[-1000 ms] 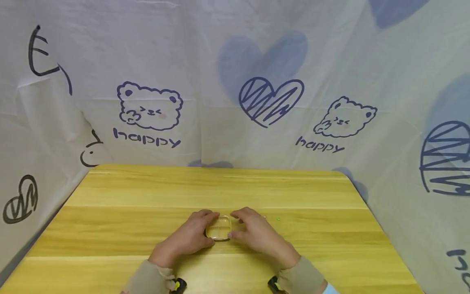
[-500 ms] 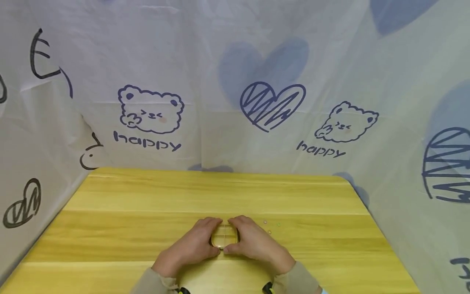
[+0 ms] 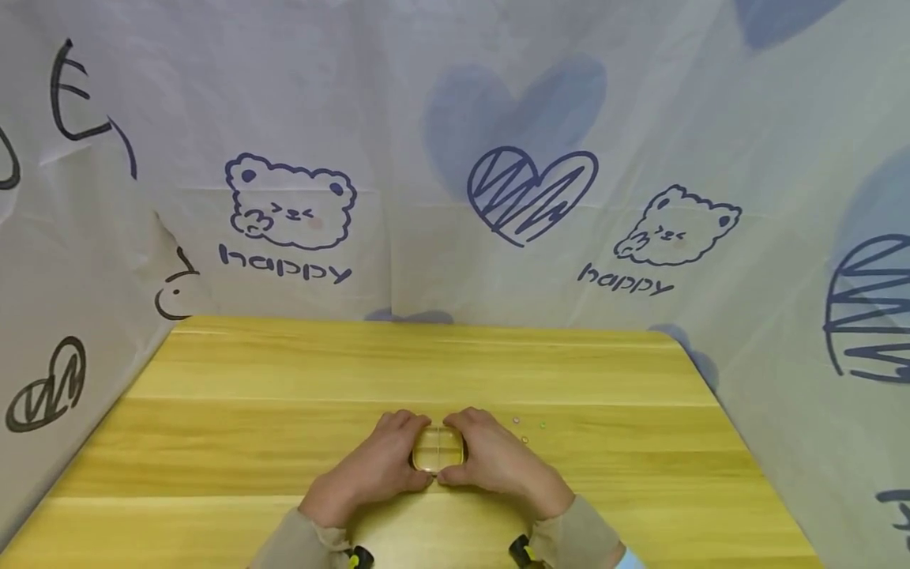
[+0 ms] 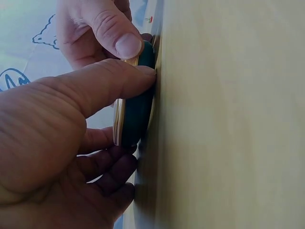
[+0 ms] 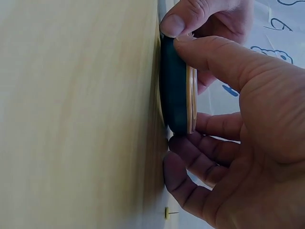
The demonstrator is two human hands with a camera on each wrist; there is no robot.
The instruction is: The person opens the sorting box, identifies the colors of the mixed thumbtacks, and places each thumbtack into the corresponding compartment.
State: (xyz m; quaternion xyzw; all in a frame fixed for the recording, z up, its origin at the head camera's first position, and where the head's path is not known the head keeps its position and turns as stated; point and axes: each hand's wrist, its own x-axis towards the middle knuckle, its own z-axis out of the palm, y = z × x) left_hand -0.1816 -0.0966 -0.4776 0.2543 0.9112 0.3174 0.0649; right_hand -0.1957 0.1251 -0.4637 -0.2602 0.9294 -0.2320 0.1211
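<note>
A small rounded box (image 3: pixel 438 450) with a see-through top and a divider showing through it lies on the table between both hands. In the wrist views its body (image 5: pixel 174 90) is dark green, with a gold and clear rim above. My left hand (image 3: pixel 380 458) grips the box's left side, thumb on the near edge (image 4: pixel 138 76) and fingers round the far side. The right hand (image 3: pixel 494 458) holds the right side the same way. Both thumbs nearly meet at the near edge. What the box contains cannot be made out.
To the right of the hands lie a few tiny coloured pieces, among them a green one (image 3: pixel 543 425) and an orange one (image 3: pixel 524 439). In the right wrist view, one shows as a thumbtack (image 5: pixel 167 213). White cloth (image 3: pixel 426 261) with drawings hangs behind the wooden table (image 3: pixel 284 371).
My right hand has come in from a looser pose to grip the box, and the left hand's hold has drawn closer. The box has shifted slightly to the right.
</note>
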